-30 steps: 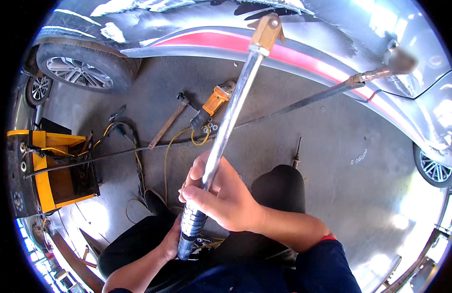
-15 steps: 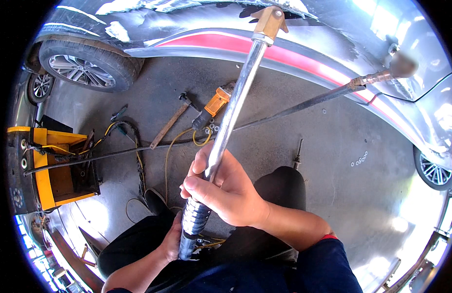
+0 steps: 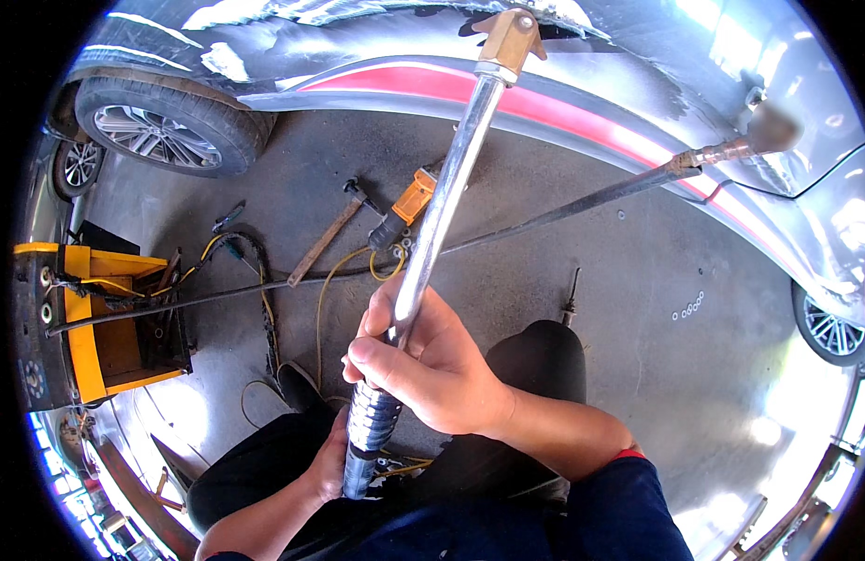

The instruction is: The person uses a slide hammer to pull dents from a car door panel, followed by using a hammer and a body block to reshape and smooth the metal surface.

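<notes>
Metal bar (image 3: pixel 443 206) slants across the head view, its black grip (image 3: pixel 373 421) close to the person's lap and its brass-coloured head (image 3: pixel 507 47) up in front of the scraped side of a grey car (image 3: pixel 357 42); whether that head touches the panel I cannot tell. Both hands are on this one tool, near each other: the right hand (image 3: pixel 432 369) curls around it just above the grip, and the left hand (image 3: pixel 331 458) clasps the grip lower down, most of its fingers hidden.

What could go wrong, as I judge it: if the head catches on the jagged dark patch of the panel and comes loose under strain, the bar could jump back toward the person. A slack hold could let it swing into the red-striped sill (image 3: pixel 395 78) and mark it. The thin yellow cord (image 3: pixel 320 318) on the floor near the shoe (image 3: pixel 299 385) could snag a foot.

At the left stands a yellow-and-black box (image 3: pixel 82 341), its open side toward the middle of the view. Dark pieces and bundled cord show at its upper part; the brown compartment below is too shadowed to tell what it holds. The hammer (image 3: pixel 325 241) and orange power tool (image 3: pixel 414 198) lie outside it, on the floor.
</notes>
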The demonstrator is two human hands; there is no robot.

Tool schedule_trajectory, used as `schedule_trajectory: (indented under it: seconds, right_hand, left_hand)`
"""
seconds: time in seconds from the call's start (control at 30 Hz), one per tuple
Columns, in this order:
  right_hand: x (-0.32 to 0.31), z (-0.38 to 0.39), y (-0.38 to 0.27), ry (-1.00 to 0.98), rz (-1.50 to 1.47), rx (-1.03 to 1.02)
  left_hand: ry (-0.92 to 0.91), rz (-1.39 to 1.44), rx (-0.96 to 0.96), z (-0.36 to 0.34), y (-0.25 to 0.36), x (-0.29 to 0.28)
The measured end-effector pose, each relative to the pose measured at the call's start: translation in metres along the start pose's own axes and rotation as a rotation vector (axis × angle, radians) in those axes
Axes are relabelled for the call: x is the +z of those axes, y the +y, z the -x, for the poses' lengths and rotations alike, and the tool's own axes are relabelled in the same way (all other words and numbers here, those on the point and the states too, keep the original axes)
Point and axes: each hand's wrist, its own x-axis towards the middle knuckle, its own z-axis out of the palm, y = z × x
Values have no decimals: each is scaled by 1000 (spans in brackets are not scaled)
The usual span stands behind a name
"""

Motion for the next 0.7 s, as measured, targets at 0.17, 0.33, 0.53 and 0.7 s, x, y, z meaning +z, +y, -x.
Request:
schedule_trajectory:
  seconds: [0.17,0.33,0.53,0.7]
  right_hand:
    - [0,-2,1,-20,9,-10]
    - [0,0,-2,-9,35,-3]
    - [0,0,22,-86,-67,-86]
    - [3,-21,-5,-99,24,71]
  left_hand:
    - [30,15,13,0,-4,-6]
    - [12,0,-35,5,5,8]
    - [-43,33,5,4,-8,-4]
    - [1,-185,30,2,-31,-33]
